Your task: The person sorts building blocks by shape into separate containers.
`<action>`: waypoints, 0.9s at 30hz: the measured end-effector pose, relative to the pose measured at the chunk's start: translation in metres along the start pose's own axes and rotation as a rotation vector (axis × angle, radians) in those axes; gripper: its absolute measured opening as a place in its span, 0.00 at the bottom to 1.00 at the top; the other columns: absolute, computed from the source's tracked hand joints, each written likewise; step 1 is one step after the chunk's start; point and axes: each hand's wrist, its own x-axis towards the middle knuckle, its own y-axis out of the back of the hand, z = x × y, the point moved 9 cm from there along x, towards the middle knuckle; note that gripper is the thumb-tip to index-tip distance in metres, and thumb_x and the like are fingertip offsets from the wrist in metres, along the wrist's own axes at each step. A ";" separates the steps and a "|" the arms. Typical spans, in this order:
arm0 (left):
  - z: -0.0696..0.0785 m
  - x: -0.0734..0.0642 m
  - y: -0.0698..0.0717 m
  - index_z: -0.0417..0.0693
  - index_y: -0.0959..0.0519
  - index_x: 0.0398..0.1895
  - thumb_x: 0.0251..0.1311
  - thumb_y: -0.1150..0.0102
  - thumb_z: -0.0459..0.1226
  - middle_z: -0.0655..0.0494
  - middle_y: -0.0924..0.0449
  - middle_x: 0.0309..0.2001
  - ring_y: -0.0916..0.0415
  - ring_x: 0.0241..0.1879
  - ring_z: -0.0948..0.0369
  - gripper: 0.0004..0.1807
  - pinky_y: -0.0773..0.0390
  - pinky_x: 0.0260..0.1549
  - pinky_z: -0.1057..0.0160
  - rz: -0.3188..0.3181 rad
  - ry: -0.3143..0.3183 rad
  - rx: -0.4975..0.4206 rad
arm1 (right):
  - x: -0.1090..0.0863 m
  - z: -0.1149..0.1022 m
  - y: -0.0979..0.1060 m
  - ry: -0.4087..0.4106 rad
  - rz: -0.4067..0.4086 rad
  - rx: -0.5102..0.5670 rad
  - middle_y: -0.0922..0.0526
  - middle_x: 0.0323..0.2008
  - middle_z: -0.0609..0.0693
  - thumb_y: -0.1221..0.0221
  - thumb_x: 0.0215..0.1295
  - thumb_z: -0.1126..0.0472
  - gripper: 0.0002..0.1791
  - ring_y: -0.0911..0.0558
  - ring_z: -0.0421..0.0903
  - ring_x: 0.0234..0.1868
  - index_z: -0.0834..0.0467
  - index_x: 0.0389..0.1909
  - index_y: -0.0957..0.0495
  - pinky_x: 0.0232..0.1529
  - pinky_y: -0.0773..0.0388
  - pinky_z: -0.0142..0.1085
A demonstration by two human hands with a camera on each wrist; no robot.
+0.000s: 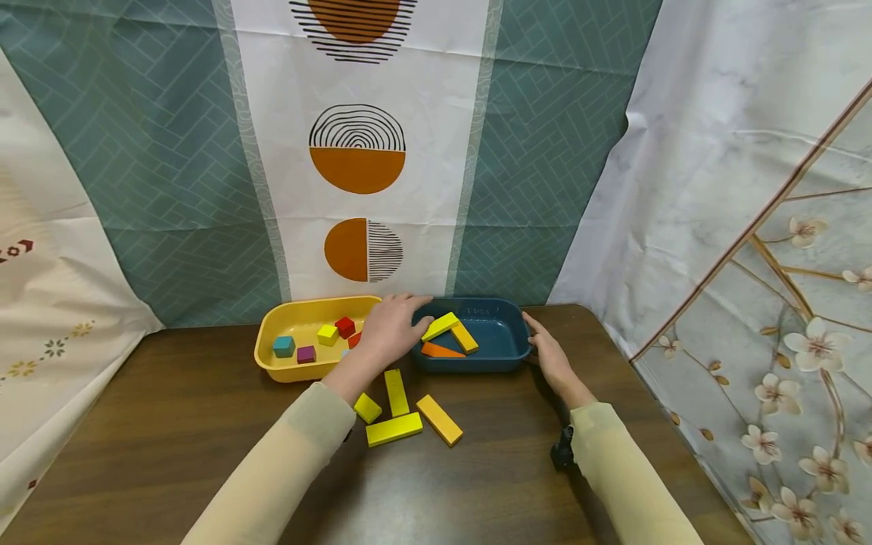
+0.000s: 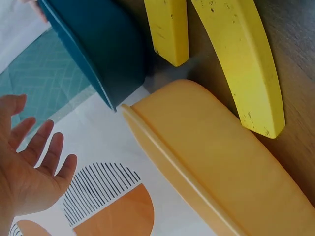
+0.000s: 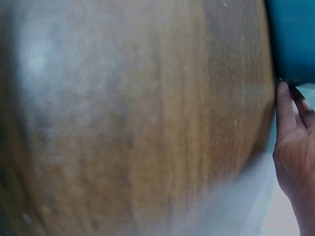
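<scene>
My left hand [image 1: 391, 329] is over the gap between the yellow tray [image 1: 281, 371] and the dark blue tray [image 1: 507, 364], its fingers loosely spread with nothing between them in the left wrist view. At the blue tray's right end, my right hand [image 1: 550, 354] has its extended fingertips against the wall. Inside the blue tray lie a yellow block [image 1: 440, 325], an amber block [image 1: 465, 337] and an orange block [image 1: 441, 350]. The yellow tray holds several small cubes, among them a teal cube [image 1: 284, 347], a purple cube [image 1: 306, 354] and a red cube [image 1: 345, 327].
On the wooden table [image 1: 504, 469], in front of the trays, lie two long yellow blocks [image 1: 394, 429], a short yellow block [image 1: 368, 408] and an amber block [image 1: 439, 420]. A patterned cloth [image 1: 436, 250] hangs behind, and a floral cloth [image 1: 770, 363] borders the right side.
</scene>
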 end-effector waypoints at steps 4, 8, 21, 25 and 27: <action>0.000 -0.003 0.006 0.55 0.23 0.69 0.71 0.39 0.50 0.51 0.23 0.65 0.30 0.64 0.48 0.26 0.29 0.63 0.45 0.007 -0.010 -0.018 | -0.005 -0.014 0.000 -0.009 -0.020 0.023 0.51 0.81 0.57 0.65 0.77 0.67 0.33 0.40 0.65 0.73 0.58 0.82 0.48 0.65 0.34 0.65; -0.002 -0.006 0.010 0.56 0.24 0.70 0.70 0.39 0.50 0.51 0.23 0.65 0.30 0.64 0.48 0.27 0.29 0.64 0.45 0.011 -0.020 -0.032 | -0.012 -0.030 -0.001 -0.027 -0.041 0.037 0.52 0.81 0.60 0.65 0.76 0.69 0.33 0.39 0.66 0.73 0.61 0.81 0.49 0.65 0.34 0.65; 0.002 -0.019 0.031 0.56 0.22 0.68 0.68 0.35 0.49 0.52 0.21 0.62 0.28 0.59 0.50 0.26 0.23 0.56 0.49 0.046 -0.041 -0.066 | 0.001 0.003 0.001 -0.002 -0.005 -0.053 0.52 0.82 0.53 0.66 0.77 0.63 0.33 0.45 0.62 0.77 0.51 0.82 0.48 0.66 0.34 0.64; 0.004 -0.022 0.035 0.56 0.22 0.68 0.68 0.35 0.48 0.52 0.21 0.62 0.28 0.59 0.50 0.26 0.23 0.56 0.49 0.058 -0.052 -0.054 | 0.001 0.003 0.002 0.000 -0.004 -0.058 0.52 0.81 0.53 0.66 0.77 0.62 0.33 0.45 0.62 0.76 0.51 0.82 0.48 0.65 0.34 0.65; 0.006 -0.024 0.037 0.56 0.22 0.68 0.68 0.35 0.49 0.52 0.21 0.62 0.27 0.58 0.51 0.26 0.23 0.56 0.50 0.060 -0.059 -0.043 | 0.000 0.002 0.001 -0.003 -0.008 -0.054 0.52 0.81 0.53 0.66 0.77 0.62 0.33 0.44 0.61 0.76 0.51 0.82 0.49 0.65 0.34 0.65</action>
